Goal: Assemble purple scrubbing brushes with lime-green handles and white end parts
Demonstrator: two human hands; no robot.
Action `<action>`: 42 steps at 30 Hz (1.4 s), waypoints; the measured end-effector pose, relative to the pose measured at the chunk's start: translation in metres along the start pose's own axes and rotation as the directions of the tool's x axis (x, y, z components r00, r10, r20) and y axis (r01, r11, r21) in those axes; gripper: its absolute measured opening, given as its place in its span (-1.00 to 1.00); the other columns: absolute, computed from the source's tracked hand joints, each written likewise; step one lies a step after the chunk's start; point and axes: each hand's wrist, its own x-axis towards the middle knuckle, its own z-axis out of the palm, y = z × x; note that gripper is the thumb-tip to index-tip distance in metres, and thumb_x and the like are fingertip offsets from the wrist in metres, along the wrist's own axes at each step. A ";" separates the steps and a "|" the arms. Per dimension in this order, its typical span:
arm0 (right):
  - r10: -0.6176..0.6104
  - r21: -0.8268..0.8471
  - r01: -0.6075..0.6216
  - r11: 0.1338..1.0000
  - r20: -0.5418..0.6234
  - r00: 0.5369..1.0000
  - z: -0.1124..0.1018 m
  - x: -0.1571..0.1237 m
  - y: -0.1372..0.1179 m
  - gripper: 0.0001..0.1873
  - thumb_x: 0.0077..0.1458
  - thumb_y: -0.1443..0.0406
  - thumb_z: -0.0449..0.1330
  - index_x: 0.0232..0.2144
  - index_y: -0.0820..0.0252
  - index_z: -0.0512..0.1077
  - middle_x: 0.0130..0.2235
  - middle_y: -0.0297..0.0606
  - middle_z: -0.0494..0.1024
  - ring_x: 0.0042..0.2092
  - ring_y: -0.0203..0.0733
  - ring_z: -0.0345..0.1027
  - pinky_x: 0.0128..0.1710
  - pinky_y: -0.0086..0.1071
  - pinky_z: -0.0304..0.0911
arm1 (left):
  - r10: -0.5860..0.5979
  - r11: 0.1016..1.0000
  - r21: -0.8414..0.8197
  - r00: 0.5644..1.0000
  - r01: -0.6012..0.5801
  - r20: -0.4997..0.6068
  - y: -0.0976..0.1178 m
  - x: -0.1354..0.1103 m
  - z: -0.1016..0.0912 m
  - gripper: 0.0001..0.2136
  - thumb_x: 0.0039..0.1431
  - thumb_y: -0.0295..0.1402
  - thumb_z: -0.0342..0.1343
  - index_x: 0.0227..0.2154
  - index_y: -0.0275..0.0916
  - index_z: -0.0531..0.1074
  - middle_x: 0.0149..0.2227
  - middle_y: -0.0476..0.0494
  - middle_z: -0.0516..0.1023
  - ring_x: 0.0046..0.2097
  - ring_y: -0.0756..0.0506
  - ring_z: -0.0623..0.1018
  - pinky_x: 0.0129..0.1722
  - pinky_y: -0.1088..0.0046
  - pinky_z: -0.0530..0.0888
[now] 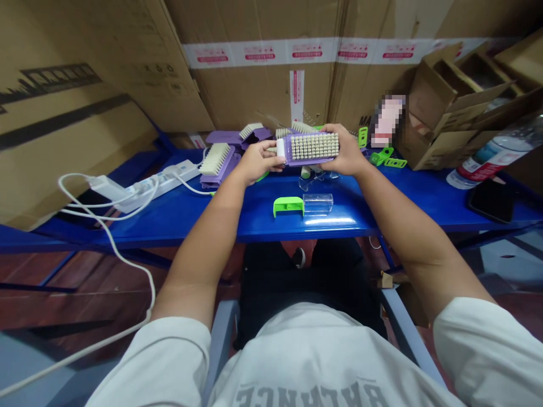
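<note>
A purple scrub brush (314,146) with pale bristles facing me is held above the blue table. My right hand (345,151) grips its right end. At the other end, the fingers of my left hand (259,162) close on a white piece (280,147) against the brush. Another purple brush (215,161) rests left of my left hand, bristles up. Behind my hands lie more purple brush parts (256,133). Below the held brush are a bright green plastic part (289,206) and a clear plastic box-shaped piece (318,203), end to end.
A white power strip (156,185) with cables lies on the left of the blue table (254,221). To the right are green clips (384,157), open cardboard boxes (445,107), a water bottle (487,158) and a dark phone (492,200). Large cartons (263,85) stand behind.
</note>
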 end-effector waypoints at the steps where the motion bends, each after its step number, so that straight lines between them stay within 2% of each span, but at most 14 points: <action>1: -0.012 -0.015 0.012 1.000 0.004 1.000 0.000 0.000 -0.002 0.01 -0.24 -0.21 0.64 0.22 -0.04 0.52 0.20 -0.10 0.70 0.27 0.41 0.60 0.39 0.38 0.46 | -0.016 1.000 -0.003 1.000 0.016 0.003 0.002 -0.001 0.001 -0.39 0.06 -0.43 0.65 0.17 -0.29 0.59 -0.13 -0.21 0.82 -0.07 -0.24 0.85 0.01 0.19 0.81; 5: -0.034 -0.030 0.034 0.999 0.010 0.999 0.001 0.001 -0.009 -0.02 -0.21 -0.22 0.62 0.20 -0.02 0.52 0.20 -0.08 0.72 0.25 0.40 0.60 0.38 0.37 0.46 | -0.045 0.999 -0.008 0.999 0.045 0.004 0.004 -0.003 0.003 -0.37 0.02 -0.45 0.69 0.15 -0.30 0.60 -0.17 -0.18 0.83 -0.08 -0.22 0.85 -0.02 0.24 0.80; 8: -0.007 -0.020 0.007 1.000 0.002 1.000 0.000 0.002 -0.014 -0.02 -0.25 -0.24 0.64 0.16 -0.03 0.53 0.17 -0.10 0.72 0.24 0.39 0.59 0.38 0.36 0.45 | -0.033 0.999 -0.021 0.999 0.033 0.006 0.002 -0.001 0.003 -0.35 0.00 -0.46 0.71 0.14 -0.28 0.57 -0.16 -0.18 0.84 -0.07 -0.23 0.85 -0.03 0.25 0.79; 14: 0.053 0.010 -0.054 0.999 0.014 0.998 -0.003 0.002 -0.022 -0.01 -0.30 -0.29 0.66 0.11 -0.06 0.53 0.17 -0.09 0.69 0.27 0.41 0.56 0.43 0.37 0.41 | 0.020 1.000 -0.003 1.000 -0.020 0.006 -0.001 0.001 0.001 -0.39 0.04 -0.43 0.69 0.12 -0.25 0.55 -0.11 -0.22 0.84 -0.02 -0.28 0.86 0.04 0.13 0.81; 24: 0.064 0.028 -0.063 0.998 0.000 0.998 -0.002 0.001 -0.017 0.02 -0.34 -0.22 0.68 0.15 -0.04 0.56 0.19 -0.08 0.71 0.27 0.44 0.58 0.45 0.39 0.40 | 0.024 0.999 -0.027 1.000 -0.024 0.009 -0.004 0.002 0.001 -0.35 -0.04 -0.41 0.70 0.12 -0.23 0.57 -0.09 -0.21 0.84 -0.03 -0.26 0.85 0.02 0.16 0.81; 29: 0.064 0.020 -0.064 0.998 -0.009 0.998 -0.002 0.001 -0.015 0.01 -0.35 -0.15 0.71 0.17 -0.06 0.57 0.20 -0.10 0.72 0.27 0.44 0.58 0.43 0.40 0.42 | 0.035 0.999 -0.018 0.999 -0.035 0.008 -0.003 0.002 0.000 -0.37 0.00 -0.41 0.68 0.13 -0.25 0.58 -0.12 -0.20 0.83 -0.04 -0.25 0.84 0.01 0.18 0.81; 34: 0.056 0.017 -0.056 0.998 -0.003 0.998 -0.002 0.000 -0.015 0.01 -0.33 -0.17 0.71 0.17 -0.07 0.56 0.20 -0.11 0.70 0.26 0.43 0.56 0.42 0.37 0.42 | 0.030 1.000 0.006 1.000 -0.030 -0.006 -0.003 0.002 -0.001 -0.39 -0.01 -0.41 0.70 0.10 -0.23 0.60 -0.14 -0.18 0.83 -0.07 -0.23 0.84 0.01 0.17 0.82; 42: 0.049 0.013 -0.049 0.999 0.001 0.999 -0.002 -0.001 -0.013 0.00 -0.29 -0.15 0.67 0.19 -0.07 0.54 0.21 -0.10 0.71 0.27 0.43 0.58 0.42 0.39 0.41 | 0.035 0.999 0.027 0.999 -0.035 -0.005 -0.003 0.002 -0.001 -0.39 0.03 -0.43 0.69 0.14 -0.29 0.62 -0.08 -0.27 0.83 0.01 -0.29 0.85 0.07 0.09 0.83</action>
